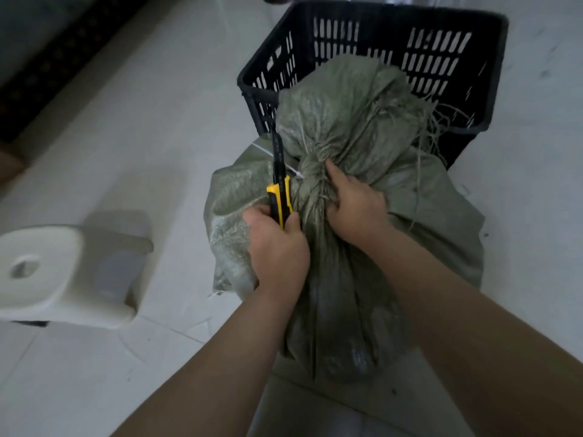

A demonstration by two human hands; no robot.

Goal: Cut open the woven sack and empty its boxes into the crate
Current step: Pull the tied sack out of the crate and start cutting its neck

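A grey-green woven sack (353, 279) stands on the floor in front of me, its neck cinched with a tie and its frayed top flopping over the near rim of the black slotted crate (441, 33). My left hand (277, 247) is shut on a yellow-and-black utility knife (279, 190), whose long black blade points up beside the sack's neck. My right hand (353, 200) grips the bunched neck just below the tie. A thin white strip (291, 170) sticks out at the neck by the blade. No boxes are visible.
A white plastic stool (63, 272) stands on the pale floor to the left. A dark patterned strip (53, 58) runs along the far left. Loose threads trail from the sack's top over the crate's rim. A pale flat surface (315, 411) lies under the sack near me.
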